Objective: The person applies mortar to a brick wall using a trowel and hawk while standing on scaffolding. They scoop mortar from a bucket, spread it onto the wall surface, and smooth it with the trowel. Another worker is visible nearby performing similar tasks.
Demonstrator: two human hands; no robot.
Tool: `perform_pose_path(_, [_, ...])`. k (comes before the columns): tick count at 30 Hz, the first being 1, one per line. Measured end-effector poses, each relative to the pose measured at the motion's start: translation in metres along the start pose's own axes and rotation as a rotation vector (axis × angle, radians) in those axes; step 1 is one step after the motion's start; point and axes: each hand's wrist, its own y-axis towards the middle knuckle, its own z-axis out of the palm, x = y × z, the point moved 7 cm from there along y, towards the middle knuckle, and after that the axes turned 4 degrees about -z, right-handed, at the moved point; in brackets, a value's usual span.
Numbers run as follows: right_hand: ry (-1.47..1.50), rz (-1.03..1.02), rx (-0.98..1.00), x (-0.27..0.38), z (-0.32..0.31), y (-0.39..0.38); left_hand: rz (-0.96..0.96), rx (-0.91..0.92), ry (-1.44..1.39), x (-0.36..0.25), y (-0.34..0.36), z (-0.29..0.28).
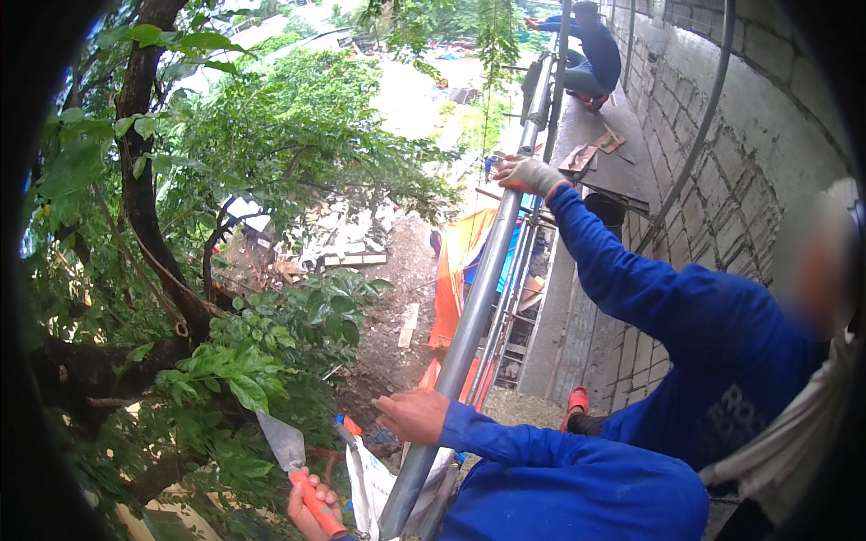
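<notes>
My left hand (311, 500) grips the orange handle of a trowel (283, 442), its flat blade tilted up toward the leaves at the lower left. My right hand (415, 415) is curled over the long grey metal pipe (483, 298) that runs diagonally along the scaffold's edge. Beside me on the right, a co-worker in a blue top (686, 343) reaches forward with a gloved hand (532, 176) onto the same pipe, higher up. Below my hands hangs a white sack (370, 482).
Another person (595, 59) crouches on the far plank (631, 171), where small flat pieces (579, 158) lie. A block wall (722, 153) bounds the right, with a curved bar alongside. A tree (144, 207) fills the left. Below are an orange tarpaulin (456, 270) and rubble.
</notes>
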Motion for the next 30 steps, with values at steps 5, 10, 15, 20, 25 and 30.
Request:
perform_pose_path(5, [-0.006, 0.017, 0.015, 0.0009, -0.0013, -0.0026, -0.015, 0.034, -0.017, 0.0046, 0.0004, 0.0033])
perform_pose_path(10, [-0.02, -0.011, -0.003, -0.0005, 0.0011, -0.0032, -0.02, 0.025, -0.007, 0.0068, 0.0005, 0.0083])
perform_pose_path(15, [-0.033, 0.042, 0.058, 0.0022, 0.0001, -0.0012, -0.013, 0.013, 0.01, 0.0067, 0.0003, 0.0046])
perform_pose_path(20, [-0.042, 0.044, 0.056, -0.001, 0.0016, -0.0022, -0.012, 0.034, -0.025, 0.0077, 0.0037, 0.0022])
perform_pose_path(25, [-0.041, 0.033, 0.052, 0.0, 0.0004, -0.0006, 0.01, 0.039, -0.022, 0.0075, 0.0032, 0.0015])
perform_pose_path(30, [-0.035, 0.013, 0.028, 0.0005, 0.0017, -0.0011, 0.006, 0.04, -0.015, 0.0086, 0.0048, 0.0001])
